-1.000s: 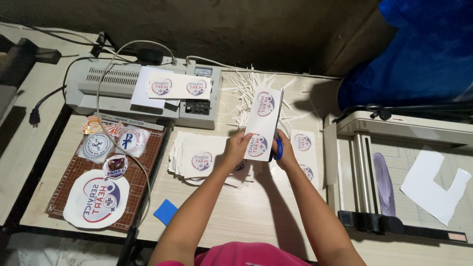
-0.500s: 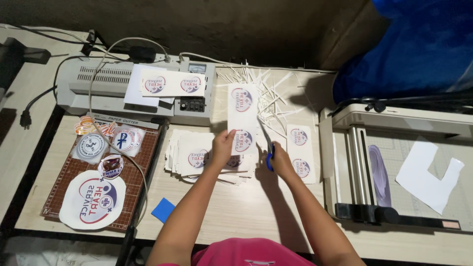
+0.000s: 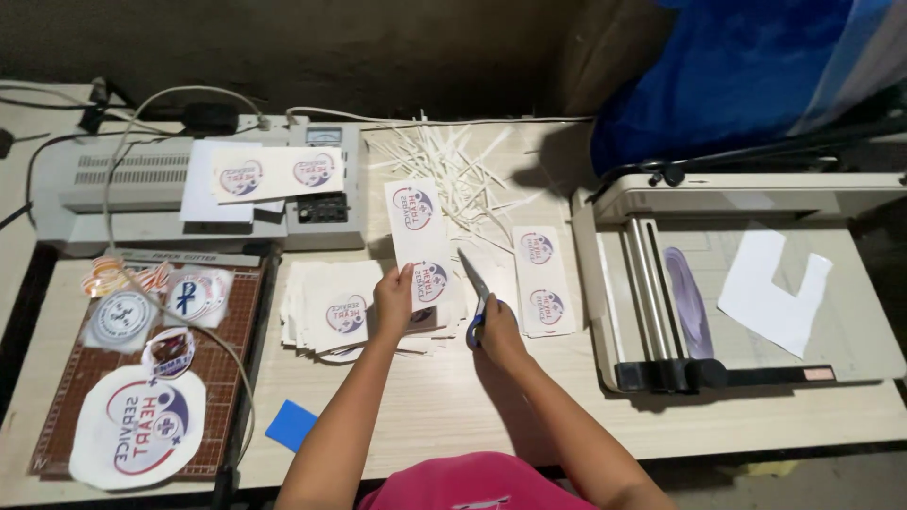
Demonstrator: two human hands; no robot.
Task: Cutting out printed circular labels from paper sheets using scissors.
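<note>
Left hand (image 3: 393,300) fingers pinch printed strip (image 3: 420,244); right hand (image 3: 493,326) grips scissors (image 3: 475,288), blades open. Offcuts pile (image 3: 452,170) at bench rear; uncut stack (image 3: 335,312) remains.

Blue-handled scissors (image 3: 477,300) (white strip (image 3: 419,241)).

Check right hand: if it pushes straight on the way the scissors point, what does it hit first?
The right hand holds scissors aimed up and slightly left. Likely first contact is the printed strip held by the left hand; beyond it lie paper trimmings. Depth is unclear.
</note>
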